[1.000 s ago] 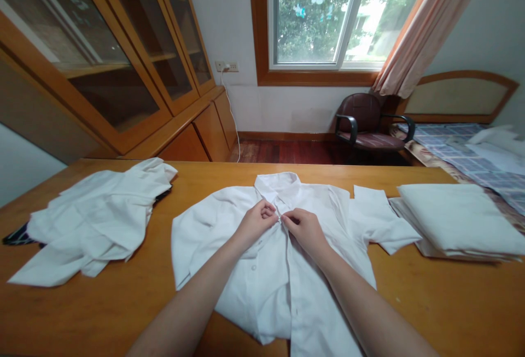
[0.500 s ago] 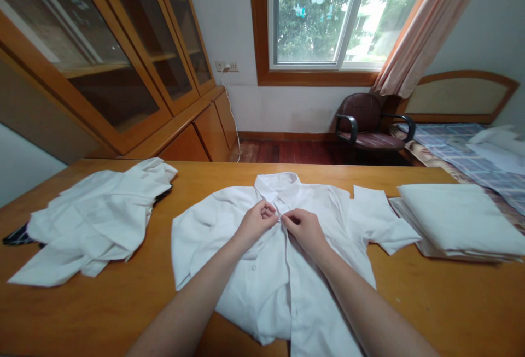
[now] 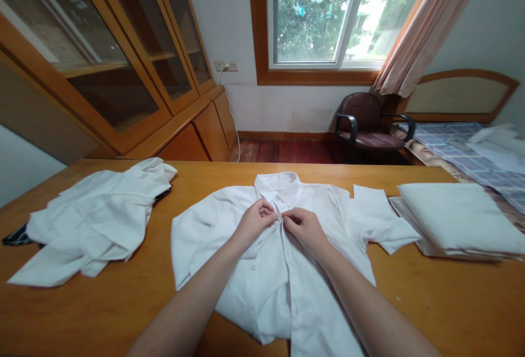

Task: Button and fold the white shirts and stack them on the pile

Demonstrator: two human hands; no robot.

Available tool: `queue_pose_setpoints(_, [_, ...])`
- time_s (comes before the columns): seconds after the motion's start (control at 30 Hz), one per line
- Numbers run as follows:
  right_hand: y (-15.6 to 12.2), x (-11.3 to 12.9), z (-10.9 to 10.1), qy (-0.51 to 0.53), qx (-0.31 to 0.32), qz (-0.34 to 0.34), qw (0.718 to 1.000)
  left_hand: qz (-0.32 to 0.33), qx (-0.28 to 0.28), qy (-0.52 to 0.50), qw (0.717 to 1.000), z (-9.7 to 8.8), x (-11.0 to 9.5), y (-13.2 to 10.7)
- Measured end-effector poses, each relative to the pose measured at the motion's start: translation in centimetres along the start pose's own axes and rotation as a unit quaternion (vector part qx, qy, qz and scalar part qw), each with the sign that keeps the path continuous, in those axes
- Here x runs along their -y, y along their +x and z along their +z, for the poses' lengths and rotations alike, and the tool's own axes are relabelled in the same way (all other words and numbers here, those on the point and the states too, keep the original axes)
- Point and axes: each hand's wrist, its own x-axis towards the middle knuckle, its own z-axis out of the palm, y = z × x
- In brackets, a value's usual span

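Note:
A white short-sleeved shirt [image 3: 229,247] lies front-up on the wooden table [image 3: 430,297], collar toward the window. My left hand [image 3: 255,220] and my right hand [image 3: 302,227] meet at the shirt's front placket just below the collar. Both hands are closed in a pinch on the two fabric edges near the top button. Lower buttons show along the placket between my forearms.
A loose pile of white clothes [image 3: 98,220] lies at the table's left, with a dark striped piece under it. A folded white stack [image 3: 455,217] sits at the right. Beyond the table stand a wooden glass-door cabinet [image 3: 123,62], a dark armchair [image 3: 365,124] and a bed [image 3: 471,154].
Almost nothing has moved. My hands stay pinched at the same spot on the placket, with only slight finger shifts.

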Motion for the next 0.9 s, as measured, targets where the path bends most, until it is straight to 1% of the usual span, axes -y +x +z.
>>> queue_pose_setpoints(0.33, [0.10, -0.33, 0.25, -0.010, -0.007, -0.005, 1.000, -0.001, -0.002, 0.000, 1.000, 0.05, -0.02, -0.01])
queue_pose_setpoints(0.57, [0.16, -0.33, 0.17, -0.024, -0.009, -0.013, 1.000, -0.005, 0.018, -0.012, 1.000, -0.15, -0.09, 0.05])
queue_pose_setpoints(0.9, [0.20, -0.33, 0.16, -0.040, -0.009, -0.021, 0.999, -0.004, 0.026, -0.003, 1.000, -0.23, -0.15, -0.05])
